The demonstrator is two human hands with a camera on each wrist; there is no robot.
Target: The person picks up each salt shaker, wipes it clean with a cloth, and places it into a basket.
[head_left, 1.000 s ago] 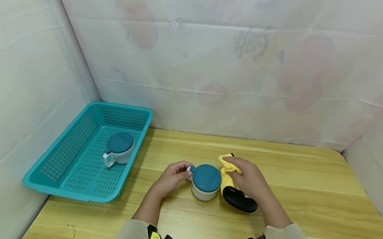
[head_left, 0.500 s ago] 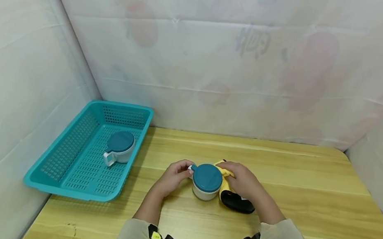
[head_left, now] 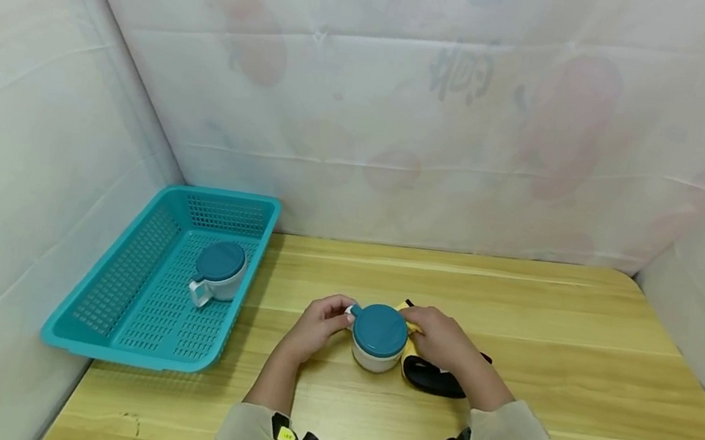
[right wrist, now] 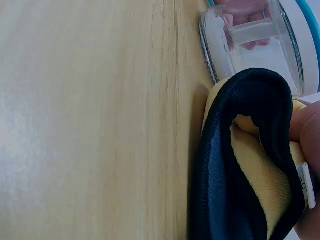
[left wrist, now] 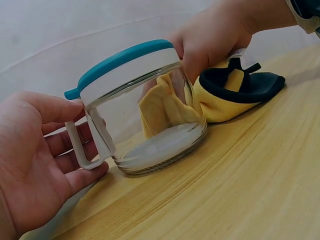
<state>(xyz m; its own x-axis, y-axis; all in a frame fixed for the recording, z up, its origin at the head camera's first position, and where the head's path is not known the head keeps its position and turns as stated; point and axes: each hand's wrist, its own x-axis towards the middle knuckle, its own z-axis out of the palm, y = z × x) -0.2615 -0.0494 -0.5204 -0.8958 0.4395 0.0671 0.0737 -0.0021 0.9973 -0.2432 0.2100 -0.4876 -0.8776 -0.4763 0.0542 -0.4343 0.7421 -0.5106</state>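
Note:
A glass seasoning jar point(head_left: 379, 332) with a teal lid and white handle stands upright on the table. My left hand point(head_left: 313, 328) grips its handle, thumb on top and fingers curled behind it, as the left wrist view shows. On the jar's other side my right hand point(head_left: 440, 339) holds a bunched yellow cloth point(left wrist: 220, 102) with black edging against the glass. Yellow shows through the clear wall of the jar. A loose fold of the cloth, its black trim point(right wrist: 215, 165) and a small white label point(right wrist: 306, 185) hang out below the right hand.
A teal perforated basket point(head_left: 131, 350) stands at the left of the wooden table point(head_left: 581, 349). Inside it lies a second teal-lidded jar point(head_left: 221, 270), its handle toward the front left. White printed sheeting point(head_left: 367, 130) rises behind the table and at both sides.
My right hand has moved left and slightly nearer along the jar's side, taking the cloth with it. The left hand and the jar stay in nearly the same place.

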